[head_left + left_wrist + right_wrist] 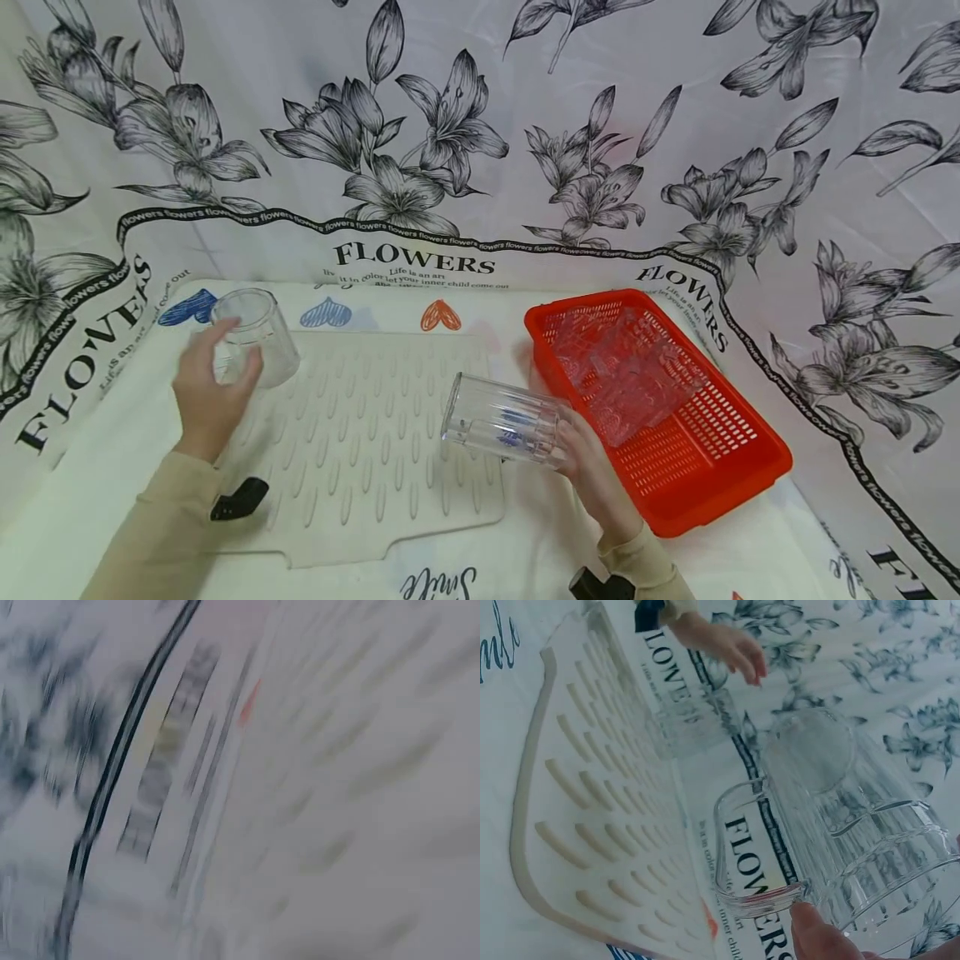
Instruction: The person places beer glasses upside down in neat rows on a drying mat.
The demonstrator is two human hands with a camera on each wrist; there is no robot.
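Observation:
My right hand (588,462) holds a clear glass mug (502,419) on its side above the mat, mouth end toward the hand. In the right wrist view the mug's handle (727,847) stands out to the left, and fingertips (821,937) press near its base at the rim end. A second clear glass (262,342) stands upright at the mat's far left corner. Beside it is my left hand (213,392), thumb and fingers parted and overlapping the glass in the head view. From the right wrist view this hand shows apart from the glass. The left wrist view is blurred.
A cream drying mat (360,433) with raised ridges lies across the table. To its right sits a red slotted basket (660,500) containing several transparent pieces (630,375). A flower-printed cloth (480,150) hangs behind and covers the sides.

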